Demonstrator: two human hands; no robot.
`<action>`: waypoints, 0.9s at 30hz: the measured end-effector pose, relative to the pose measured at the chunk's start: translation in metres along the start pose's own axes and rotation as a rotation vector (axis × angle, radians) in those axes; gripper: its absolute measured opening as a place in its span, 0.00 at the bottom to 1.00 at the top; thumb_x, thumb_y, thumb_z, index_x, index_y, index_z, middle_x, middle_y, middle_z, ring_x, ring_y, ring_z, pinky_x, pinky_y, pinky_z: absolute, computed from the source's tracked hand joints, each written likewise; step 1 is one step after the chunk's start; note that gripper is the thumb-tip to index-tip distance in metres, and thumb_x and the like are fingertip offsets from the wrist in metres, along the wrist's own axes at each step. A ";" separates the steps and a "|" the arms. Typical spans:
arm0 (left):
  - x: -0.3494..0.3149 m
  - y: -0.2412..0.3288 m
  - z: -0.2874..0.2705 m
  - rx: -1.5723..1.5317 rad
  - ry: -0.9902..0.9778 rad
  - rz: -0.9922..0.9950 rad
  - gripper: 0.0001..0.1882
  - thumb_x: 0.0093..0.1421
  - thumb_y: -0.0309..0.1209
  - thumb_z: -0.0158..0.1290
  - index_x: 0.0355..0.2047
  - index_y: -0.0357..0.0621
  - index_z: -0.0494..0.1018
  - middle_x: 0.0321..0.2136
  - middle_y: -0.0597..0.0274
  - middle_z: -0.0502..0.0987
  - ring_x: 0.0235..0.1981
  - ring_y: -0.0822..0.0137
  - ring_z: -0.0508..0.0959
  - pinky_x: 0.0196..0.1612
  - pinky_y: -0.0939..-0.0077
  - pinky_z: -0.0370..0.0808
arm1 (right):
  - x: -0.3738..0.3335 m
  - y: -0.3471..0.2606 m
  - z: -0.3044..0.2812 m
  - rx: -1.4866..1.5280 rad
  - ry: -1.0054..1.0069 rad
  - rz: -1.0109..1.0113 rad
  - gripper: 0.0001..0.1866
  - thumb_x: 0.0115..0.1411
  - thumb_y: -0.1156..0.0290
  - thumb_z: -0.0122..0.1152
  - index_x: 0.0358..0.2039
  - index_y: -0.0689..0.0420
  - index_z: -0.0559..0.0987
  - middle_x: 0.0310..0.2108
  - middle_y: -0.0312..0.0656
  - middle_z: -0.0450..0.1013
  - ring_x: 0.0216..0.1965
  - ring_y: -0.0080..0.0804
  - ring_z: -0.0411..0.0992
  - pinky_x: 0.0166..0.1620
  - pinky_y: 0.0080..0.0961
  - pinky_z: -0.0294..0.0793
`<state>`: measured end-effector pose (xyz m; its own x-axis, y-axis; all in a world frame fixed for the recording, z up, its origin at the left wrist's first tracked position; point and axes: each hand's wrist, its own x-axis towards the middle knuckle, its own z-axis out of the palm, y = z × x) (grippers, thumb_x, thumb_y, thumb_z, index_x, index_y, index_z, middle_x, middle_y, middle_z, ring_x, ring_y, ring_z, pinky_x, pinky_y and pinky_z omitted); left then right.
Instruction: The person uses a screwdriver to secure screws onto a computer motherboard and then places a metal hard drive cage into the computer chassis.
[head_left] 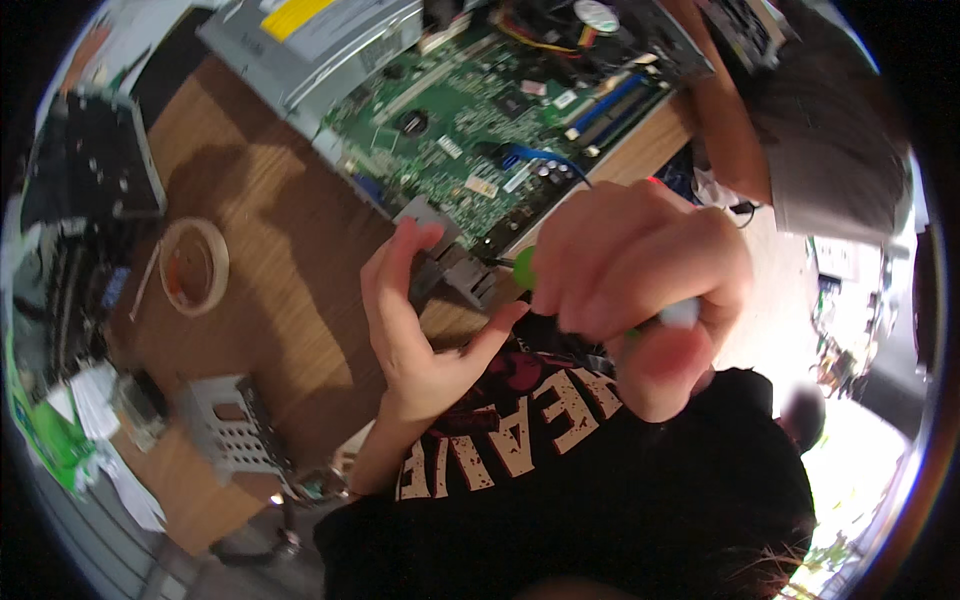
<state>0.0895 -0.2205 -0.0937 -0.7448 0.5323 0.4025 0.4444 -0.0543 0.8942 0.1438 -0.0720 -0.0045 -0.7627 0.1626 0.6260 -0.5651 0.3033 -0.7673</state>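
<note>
In the head view, the right hand (645, 275) grips a green-handled screwdriver (525, 268), its shaft near the motherboard's (450, 140) lower corner. The left hand (415, 345) spreads thumb and fingers around a metal port block (466, 276); contact is unclear. An open computer chassis (265, 88) holds the motherboard.

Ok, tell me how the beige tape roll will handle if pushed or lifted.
The beige tape roll lies flat on the table, so a push would probably slide it. Stood on edge, this ring might roll. Its open centre suggests it's light.
</note>
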 end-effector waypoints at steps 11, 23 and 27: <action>0.000 -0.007 -0.003 0.183 0.032 0.048 0.31 0.31 0.21 0.65 0.42 0.36 0.73 0.37 0.52 0.72 0.37 0.58 0.74 0.37 0.70 0.72 | 0.005 0.023 -0.009 0.568 -0.113 0.235 0.21 0.58 0.48 0.53 0.30 0.52 0.61 0.23 0.34 0.62 0.20 0.23 0.63 0.20 0.20 0.62; -0.003 -0.012 -0.010 0.105 -0.040 0.095 0.25 0.44 0.39 0.61 0.44 0.45 0.71 0.40 0.57 0.69 0.44 0.55 0.68 0.44 0.62 0.66 | 0.066 0.070 -0.032 1.074 -0.932 -0.041 0.11 0.57 0.61 0.58 0.29 0.56 0.78 0.28 0.38 0.73 0.28 0.31 0.73 0.27 0.20 0.73; 0.006 -0.008 -0.001 0.008 0.033 0.248 0.23 0.46 0.42 0.58 0.39 0.44 0.68 0.38 0.54 0.66 0.42 0.51 0.67 0.45 0.60 0.64 | 0.087 0.106 -0.046 1.363 -1.380 -0.144 0.09 0.55 0.65 0.58 0.24 0.54 0.78 0.25 0.38 0.75 0.24 0.29 0.74 0.27 0.21 0.75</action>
<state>0.0810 -0.2178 -0.0984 -0.6278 0.4759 0.6159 0.6198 -0.1730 0.7655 0.0317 0.0178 -0.0252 0.0044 -0.7309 0.6825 0.0561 -0.6813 -0.7299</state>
